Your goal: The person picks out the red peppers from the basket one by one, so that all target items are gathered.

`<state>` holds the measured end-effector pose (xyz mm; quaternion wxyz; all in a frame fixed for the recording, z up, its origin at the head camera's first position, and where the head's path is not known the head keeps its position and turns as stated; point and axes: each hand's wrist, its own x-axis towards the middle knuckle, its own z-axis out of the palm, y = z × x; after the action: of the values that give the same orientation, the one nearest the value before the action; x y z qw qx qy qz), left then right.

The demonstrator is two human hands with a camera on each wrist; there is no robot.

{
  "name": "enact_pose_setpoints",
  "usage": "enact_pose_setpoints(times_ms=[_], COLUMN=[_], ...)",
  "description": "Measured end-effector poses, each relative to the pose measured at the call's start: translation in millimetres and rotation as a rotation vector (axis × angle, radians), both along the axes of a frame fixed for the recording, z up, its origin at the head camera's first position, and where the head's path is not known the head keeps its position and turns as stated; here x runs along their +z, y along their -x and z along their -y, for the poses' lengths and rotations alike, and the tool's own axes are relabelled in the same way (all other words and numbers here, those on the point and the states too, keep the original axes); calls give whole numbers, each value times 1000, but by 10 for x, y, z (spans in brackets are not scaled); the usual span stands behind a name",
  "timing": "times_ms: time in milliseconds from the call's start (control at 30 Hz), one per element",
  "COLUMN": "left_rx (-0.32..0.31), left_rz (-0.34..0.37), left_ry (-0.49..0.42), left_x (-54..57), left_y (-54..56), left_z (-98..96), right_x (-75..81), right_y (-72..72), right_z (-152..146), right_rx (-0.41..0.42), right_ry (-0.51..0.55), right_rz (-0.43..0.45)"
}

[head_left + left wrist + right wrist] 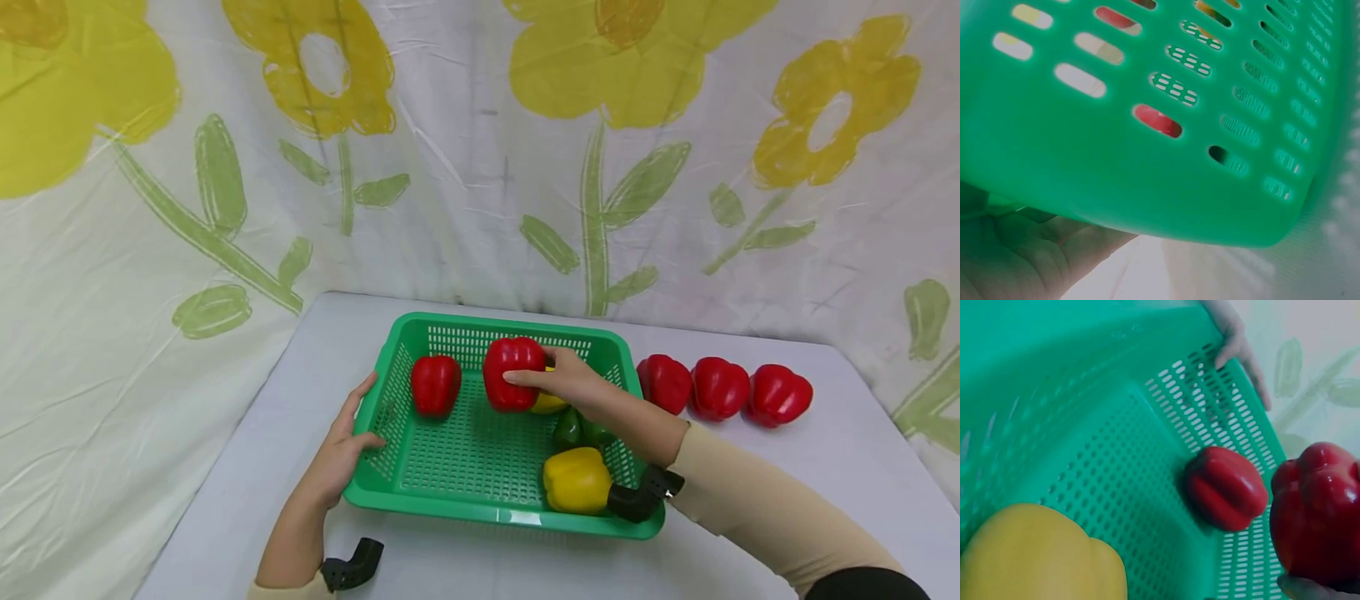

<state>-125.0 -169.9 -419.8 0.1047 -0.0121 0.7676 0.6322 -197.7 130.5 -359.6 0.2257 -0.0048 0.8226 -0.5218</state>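
My right hand [566,382] grips a red bell pepper [513,375] over the green plastic basket [495,519]. In the right wrist view that held pepper [1319,512] shows at the right edge, with a fingertip under it. My left hand [341,454] holds the basket's left rim, thumb inside the wall and fingers outside. Inside the basket, another red bell pepper [436,386] lies by the left wall. A yellow bell pepper [576,481] sits in the near right corner, and dark green peppers [569,428] lie behind it. A second yellow item [550,403] is partly hidden by my right hand.
Three red bell peppers stand in a row right of the basket, the middle pepper [720,388] between its neighbours. All rest on a white-covered table [840,467]. A cloth with painted flowers [465,167] hangs behind the table.
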Motion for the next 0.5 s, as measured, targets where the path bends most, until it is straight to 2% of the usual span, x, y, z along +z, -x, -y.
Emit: enact_pose_setpoints(times_ms=[500], left_rx=[2], left_rz=[4], left_ry=[-6], left_x=[-8], left_y=[2], left_z=[-3], right_x=[31], right_y=[-194], right_z=[-351], right_rx=[52], right_ry=[24], right_rz=[-56])
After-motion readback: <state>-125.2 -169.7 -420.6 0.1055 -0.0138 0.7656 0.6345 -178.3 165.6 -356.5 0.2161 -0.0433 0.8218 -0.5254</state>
